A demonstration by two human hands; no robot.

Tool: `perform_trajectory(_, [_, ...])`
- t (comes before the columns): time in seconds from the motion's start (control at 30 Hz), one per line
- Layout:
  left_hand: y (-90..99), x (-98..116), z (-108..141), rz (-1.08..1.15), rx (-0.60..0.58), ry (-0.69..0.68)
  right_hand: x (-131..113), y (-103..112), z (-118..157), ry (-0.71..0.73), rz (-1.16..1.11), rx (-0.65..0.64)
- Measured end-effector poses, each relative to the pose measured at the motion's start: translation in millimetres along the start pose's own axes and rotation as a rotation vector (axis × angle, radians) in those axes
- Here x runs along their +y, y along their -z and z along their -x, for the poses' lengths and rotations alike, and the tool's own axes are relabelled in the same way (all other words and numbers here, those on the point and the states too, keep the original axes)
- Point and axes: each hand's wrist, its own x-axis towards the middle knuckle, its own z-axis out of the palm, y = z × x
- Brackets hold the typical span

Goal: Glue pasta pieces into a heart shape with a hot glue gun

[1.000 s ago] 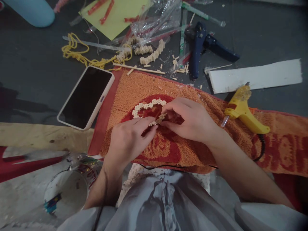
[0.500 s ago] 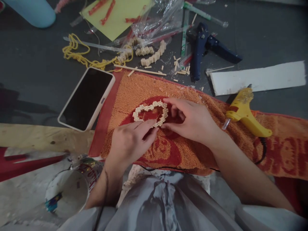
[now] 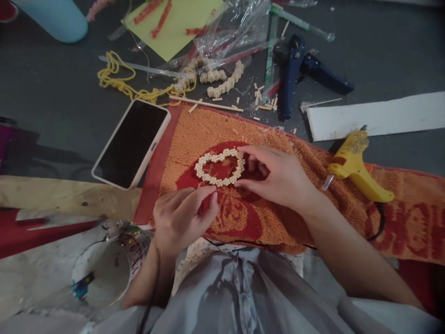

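Note:
A heart-shaped outline of short pale wooden stick pieces (image 3: 222, 182) lies flat on the orange and red towel (image 3: 194, 125). My right hand (image 3: 278, 174) holds its right lobe, index fingertip at the top edge and thumb at the lower edge. Just below the heart's lower left side is my left hand (image 3: 184, 215), apart from it. The left thumb and index finger are pinched together, and anything between them is too small to make out. A yellow glue gun (image 3: 354, 167) rests on the towel at the right.
A phone (image 3: 132, 144) lies left of the towel. Behind are curved wooden strips (image 3: 225, 83), cut stick bits (image 3: 266, 104), yellow string (image 3: 114, 76), clear plastic wrap (image 3: 236, 32) and a blue-handled cutter (image 3: 288, 83). A white strip (image 3: 378, 116) sits right; a bucket (image 3: 104, 273) stands below.
My left hand has drawn back down and left, off the heart's lower edge, with its fingers now pinched. The right hand keeps its place on the heart. The whole view has shifted slightly.

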Motion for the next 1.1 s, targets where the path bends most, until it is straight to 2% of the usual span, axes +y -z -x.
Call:
perform_trajectory(0.23, [-1.0, -0.7, 3.8, 0.003, -0.071, 0.045, 1.2, -1.5, 0.5, 0.018, -0.004, 0.010])
perform_trajectory(0.43, [1.7, 4.9, 1.4, -0.048, -0.048, 0.302, 2.4, -3.2, 1.5, 0.032, -0.013, 0.027])
perform_trajectory(0.5, [2.1, 6.2, 0.5, -0.061, -0.064, 0.341, 2.4, -3.3, 1.7, 0.020, -0.015, 0.025])
perform_trajectory(0.73, [-0.1, 5.0, 0.7, -0.041, -0.099, 0.407, 3.2, -4.4, 1.8, 0.013, -0.022, 0.022])
perform_trajectory(1.1, [-2.2, 0.4, 1.0, 0.003, -0.118, 0.435, 3.7, -5.0, 1.9, 0.002, 0.002, 0.012])
